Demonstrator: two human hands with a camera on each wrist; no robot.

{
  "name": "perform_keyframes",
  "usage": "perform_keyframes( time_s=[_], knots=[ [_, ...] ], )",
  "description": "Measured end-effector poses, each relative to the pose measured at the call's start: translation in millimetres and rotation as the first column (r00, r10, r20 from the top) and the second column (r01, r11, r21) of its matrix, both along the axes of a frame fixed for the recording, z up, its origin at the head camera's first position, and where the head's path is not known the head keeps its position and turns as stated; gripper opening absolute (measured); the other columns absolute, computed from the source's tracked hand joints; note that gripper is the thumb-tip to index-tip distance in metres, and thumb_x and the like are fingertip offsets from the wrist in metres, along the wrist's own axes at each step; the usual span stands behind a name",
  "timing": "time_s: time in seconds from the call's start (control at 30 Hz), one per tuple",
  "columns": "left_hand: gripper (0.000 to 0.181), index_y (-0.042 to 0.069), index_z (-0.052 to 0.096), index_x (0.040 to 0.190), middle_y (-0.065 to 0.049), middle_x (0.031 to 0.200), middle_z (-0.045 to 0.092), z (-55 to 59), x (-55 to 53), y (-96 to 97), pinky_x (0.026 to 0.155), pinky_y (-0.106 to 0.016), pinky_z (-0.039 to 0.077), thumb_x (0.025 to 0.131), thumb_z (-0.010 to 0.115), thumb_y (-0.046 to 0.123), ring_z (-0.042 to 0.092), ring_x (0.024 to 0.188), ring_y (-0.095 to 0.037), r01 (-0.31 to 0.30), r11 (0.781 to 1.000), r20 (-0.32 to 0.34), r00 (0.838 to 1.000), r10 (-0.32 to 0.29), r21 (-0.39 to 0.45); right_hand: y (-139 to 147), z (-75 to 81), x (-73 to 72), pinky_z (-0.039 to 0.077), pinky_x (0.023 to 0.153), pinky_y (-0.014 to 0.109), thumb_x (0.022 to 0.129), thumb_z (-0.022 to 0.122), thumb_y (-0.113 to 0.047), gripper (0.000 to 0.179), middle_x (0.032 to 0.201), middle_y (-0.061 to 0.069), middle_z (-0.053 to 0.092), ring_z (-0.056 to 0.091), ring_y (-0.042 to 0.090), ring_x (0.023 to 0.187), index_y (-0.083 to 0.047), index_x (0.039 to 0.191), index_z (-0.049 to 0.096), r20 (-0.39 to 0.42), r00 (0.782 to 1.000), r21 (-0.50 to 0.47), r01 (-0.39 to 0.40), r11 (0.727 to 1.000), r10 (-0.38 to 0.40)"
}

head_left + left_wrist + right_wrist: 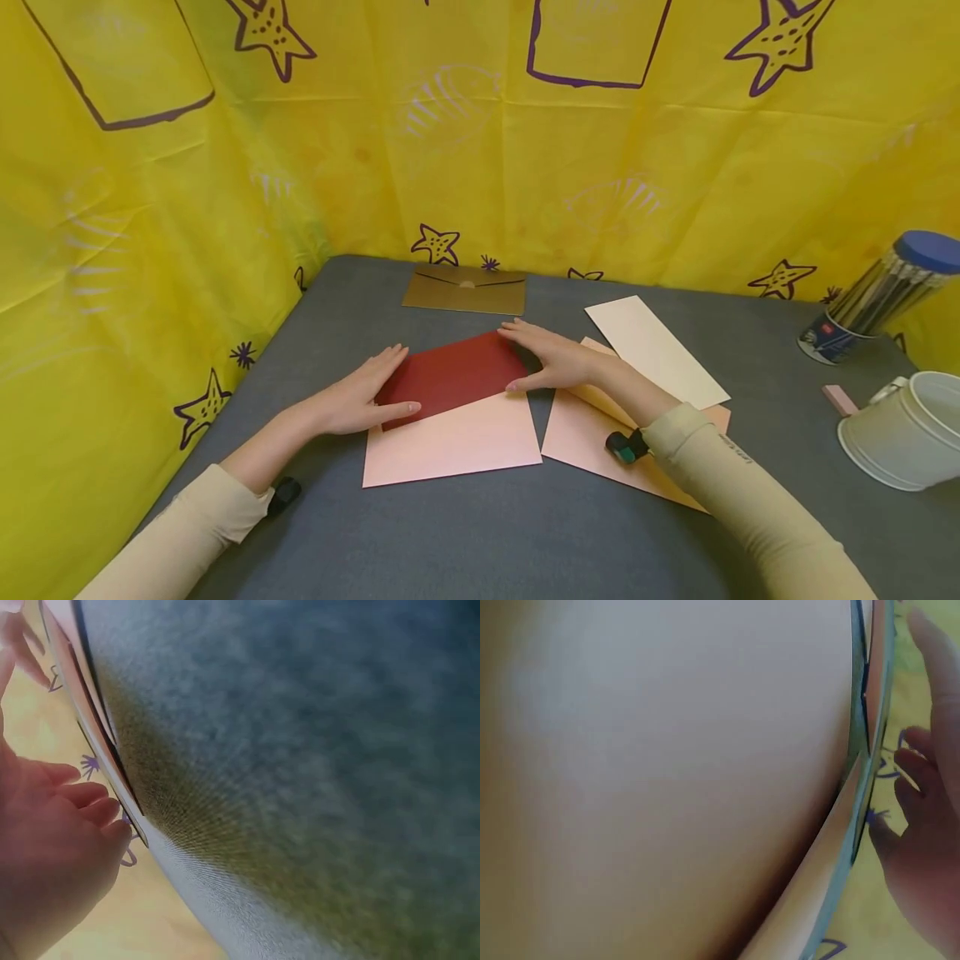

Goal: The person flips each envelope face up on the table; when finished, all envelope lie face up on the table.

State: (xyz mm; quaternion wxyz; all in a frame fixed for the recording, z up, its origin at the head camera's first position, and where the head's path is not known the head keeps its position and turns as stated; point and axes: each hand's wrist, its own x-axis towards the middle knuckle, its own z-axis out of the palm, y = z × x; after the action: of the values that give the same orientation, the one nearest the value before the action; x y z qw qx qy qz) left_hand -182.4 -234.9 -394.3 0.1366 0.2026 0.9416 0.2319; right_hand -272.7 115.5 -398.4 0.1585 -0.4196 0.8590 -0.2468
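A dark red, envelope-sized paper rectangle (450,375) lies slantwise over a pale pink one (457,446) in the head view. My left hand (363,396) rests at the red paper's left edge, fingers straight and thumb reaching over its lower corner. At the right end, my right hand (551,357) touches the upper corner with stretched fingertips, its thumb spread low near the side edge. Neither hand curls round the paper. The left wrist view shows the left hand (64,847) beside thin paper edges; the right hand (930,802) appears at the right wrist view's border.
A gold envelope (465,292) lies at the back. Peach papers (592,442) and a cream one (660,346) overlap under my right forearm. To the right stand a pencil tub (836,337), a pink block (839,400) and a white bucket (892,437). Yellow cloth (480,167) borders the table.
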Motion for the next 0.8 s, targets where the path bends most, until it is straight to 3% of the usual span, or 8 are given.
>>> perform_keyframes(
  time_s=[0.33, 0.57, 0.8],
  knots=[
    [0.111, 0.007, 0.012, 0.157, -0.015, 0.162, 0.006, 0.8, 7.9, -4.3, 0.113, -0.057, 0.018, 0.080, 0.062, 0.070, 0.006, 0.148, -0.035, 0.031, 0.998, 0.021, 0.999, -0.030, -0.059, -5.0, 0.6, 2.4, 0.011, 0.117, 0.051, 0.082, 0.072, -0.054, 0.100, 0.162, 0.011, 0.011, 0.003, 0.027, 0.149, -0.010, 0.156, 0.020, -0.059, 0.996, 0.118, -0.060, 0.991, 0.067],
    [0.113, 0.008, 0.010, 0.157, -0.013, 0.163, 0.003, -3.0, 9.2, -7.2, 0.113, -0.057, 0.021, 0.079, 0.061, 0.072, 0.004, 0.148, -0.032, 0.035, 0.995, 0.032, 0.999, -0.032, -0.097, -6.4, 1.1, 3.9, 0.008, 0.118, 0.048, 0.082, 0.069, -0.059, 0.102, 0.163, 0.008, 0.010, 0.004, 0.024, 0.149, -0.013, 0.157, 0.017, -0.033, 0.999, 0.164, -0.027, 0.986, 0.033],
    [0.112, 0.006, 0.012, 0.157, -0.014, 0.162, 0.004, -3.8, 9.0, -7.9, 0.112, -0.059, 0.022, 0.080, 0.063, 0.069, 0.005, 0.148, -0.034, 0.041, 0.996, 0.035, 0.999, -0.039, -0.078, -5.8, -2.0, 2.6, 0.007, 0.118, 0.046, 0.082, 0.066, -0.063, 0.101, 0.162, 0.003, 0.013, 0.006, 0.020, 0.149, -0.015, 0.157, 0.018, -0.026, 1.000, 0.186, -0.008, 0.983, 0.013]
  ],
)
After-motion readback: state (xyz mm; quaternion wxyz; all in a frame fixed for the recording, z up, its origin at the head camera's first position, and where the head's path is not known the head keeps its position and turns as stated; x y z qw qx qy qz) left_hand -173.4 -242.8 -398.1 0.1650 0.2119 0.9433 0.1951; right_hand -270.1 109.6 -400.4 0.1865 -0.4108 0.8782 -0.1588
